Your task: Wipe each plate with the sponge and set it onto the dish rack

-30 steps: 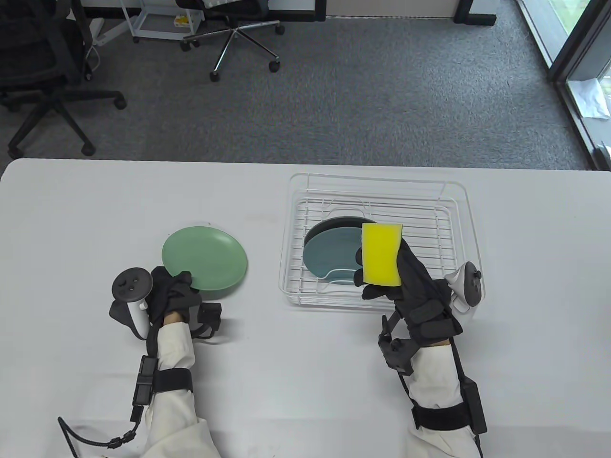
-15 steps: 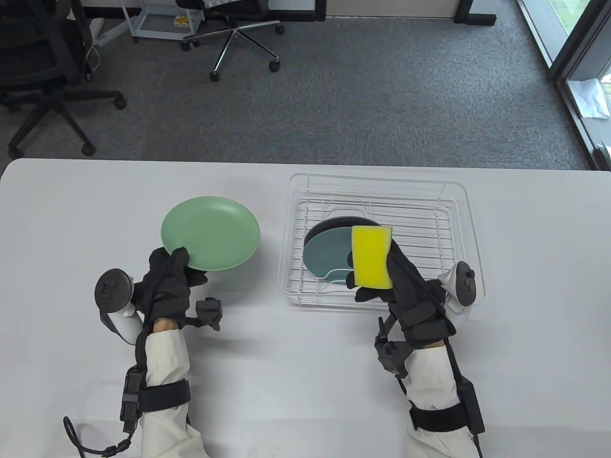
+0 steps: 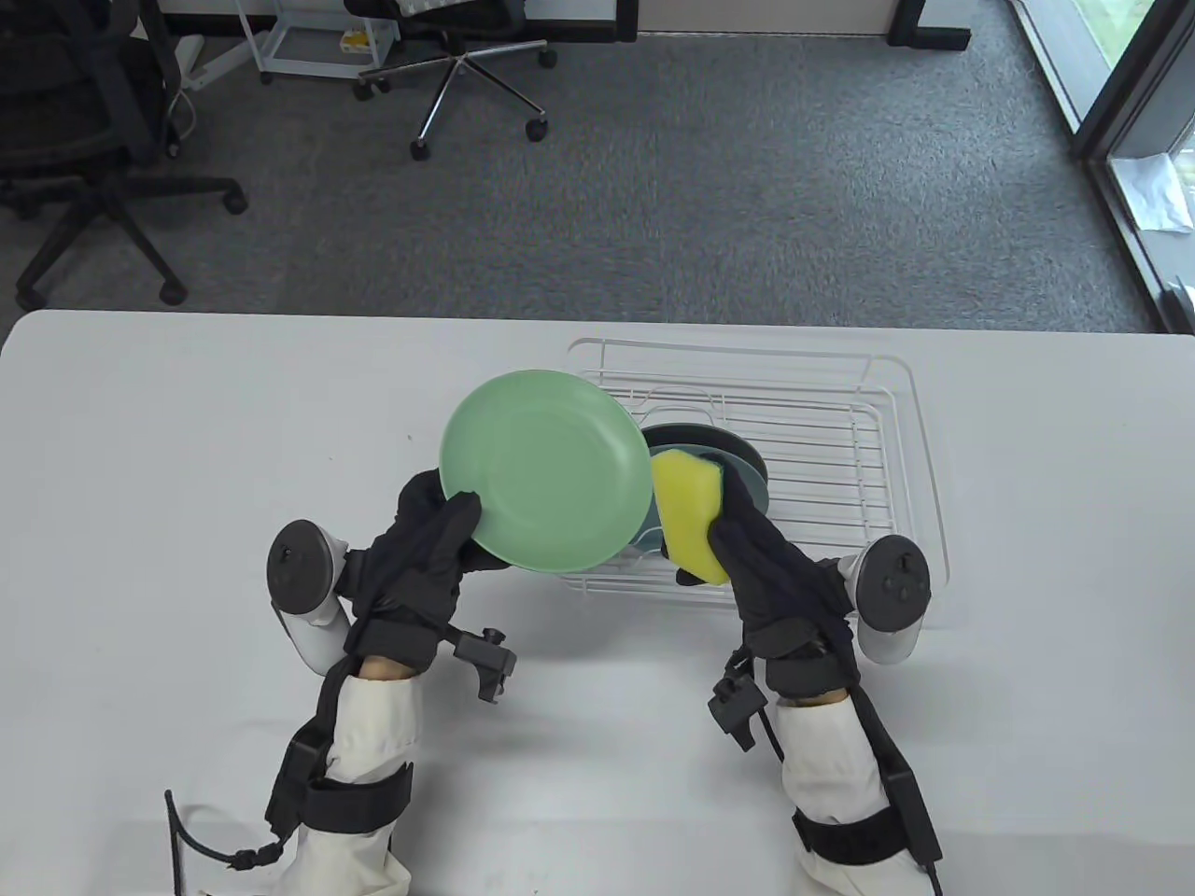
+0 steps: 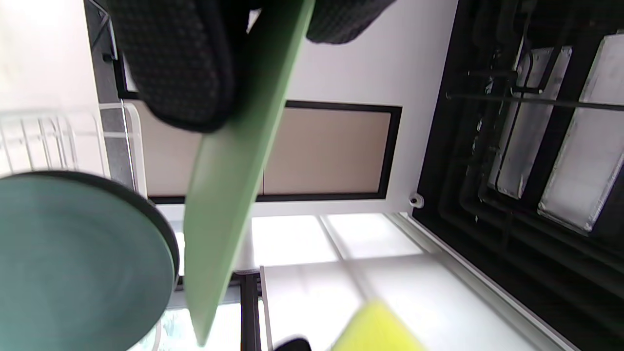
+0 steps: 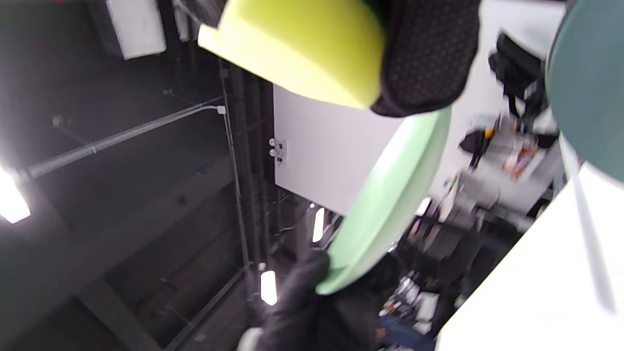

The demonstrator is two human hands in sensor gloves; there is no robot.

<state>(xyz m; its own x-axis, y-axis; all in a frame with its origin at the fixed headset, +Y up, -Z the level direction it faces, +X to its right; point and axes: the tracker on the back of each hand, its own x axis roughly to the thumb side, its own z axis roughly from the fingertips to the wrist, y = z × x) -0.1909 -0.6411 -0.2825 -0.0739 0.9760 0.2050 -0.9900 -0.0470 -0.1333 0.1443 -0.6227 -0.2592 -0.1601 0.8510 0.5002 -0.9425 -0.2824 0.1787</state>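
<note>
The green plate [image 3: 546,469] sits at the centre of the table view, lifted off the counter [image 3: 187,448] and tilted, its lower left rim pinched by the left hand [image 3: 425,541] — thumb on the upper face, fingers underneath. In the left wrist view the same plate shows edge-on as a green band running down from the gloved fingers [image 4: 180,58]. Just right of it, the yellow sponge [image 3: 689,513] is gripped in the right hand [image 3: 775,569], close to the plate's right rim; whether the two touch cannot be told. Behind both, in the right half of the frame, stands the white wire dish rack [image 3: 840,439], with a teal plate [image 3: 747,462] already lying inside it, mostly hidden by the green plate and the sponge. Office chairs [image 3: 467,56] stand on the grey carpet along the top.
</note>
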